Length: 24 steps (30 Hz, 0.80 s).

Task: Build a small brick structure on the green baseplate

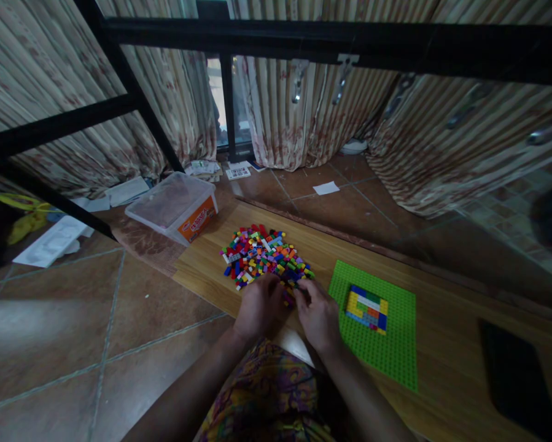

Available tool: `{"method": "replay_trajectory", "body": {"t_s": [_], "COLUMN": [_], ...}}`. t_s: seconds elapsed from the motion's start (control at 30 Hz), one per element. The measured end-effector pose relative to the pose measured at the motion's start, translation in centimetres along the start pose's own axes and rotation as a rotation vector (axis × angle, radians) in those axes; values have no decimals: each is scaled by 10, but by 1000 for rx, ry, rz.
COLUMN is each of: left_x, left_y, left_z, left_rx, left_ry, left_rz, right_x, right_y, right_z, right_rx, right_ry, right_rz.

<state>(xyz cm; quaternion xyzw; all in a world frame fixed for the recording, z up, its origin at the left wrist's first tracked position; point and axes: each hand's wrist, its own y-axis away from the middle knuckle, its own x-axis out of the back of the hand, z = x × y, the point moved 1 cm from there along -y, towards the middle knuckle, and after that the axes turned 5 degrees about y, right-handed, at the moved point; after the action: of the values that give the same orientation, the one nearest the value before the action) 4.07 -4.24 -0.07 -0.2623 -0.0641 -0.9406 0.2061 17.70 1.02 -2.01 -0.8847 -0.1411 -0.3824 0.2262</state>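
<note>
Early stage, by my read: small multicoloured brick patch [366,309] sits mid green studded baseplate [386,344], most studs bare. Left hand [261,307] and right hand [318,315] curl into heap of loose coloured bricks [264,255] on wooden board [441,344]; actual grasp unclear.

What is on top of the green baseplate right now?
A small flat patch of bricks, yellow, blue, white, orange and green, sits on the green baseplate. Studs beneath it are covered.

a loose heap of small multicoloured bricks [264,255] lies on the wooden board.
</note>
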Motion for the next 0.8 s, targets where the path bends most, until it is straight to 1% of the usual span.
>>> {"method": "replay_trajectory", "body": {"t_s": [0.07,0.13,0.23,0.33,0.53,0.63,0.8], "left_x": [-3,-5,-6,-5,0,0,-2], "left_y": [-4,-5,-2,6,25,33,39], "left_z": [-1,-2,-4,-5,-5,-7,-11], "left_rx": [7,14,0,-1,13,40,52], "left_ry": [4,53,118,121,92,72,75], "left_rz": [5,33,57,57,11,-23,-55], "right_x": [-1,-1,-3,-7,-12,-11,-11], "right_y": [2,9,22,31,29,27,30], "right_z": [1,3,3,0,-8,-10,-9], "right_rx": [-16,-23,-11,4,-49,-46,-54], "right_ry": [5,10,35,80,228,287,310], "right_rz": [15,16,-13,-65,-162,-199,-200]}}
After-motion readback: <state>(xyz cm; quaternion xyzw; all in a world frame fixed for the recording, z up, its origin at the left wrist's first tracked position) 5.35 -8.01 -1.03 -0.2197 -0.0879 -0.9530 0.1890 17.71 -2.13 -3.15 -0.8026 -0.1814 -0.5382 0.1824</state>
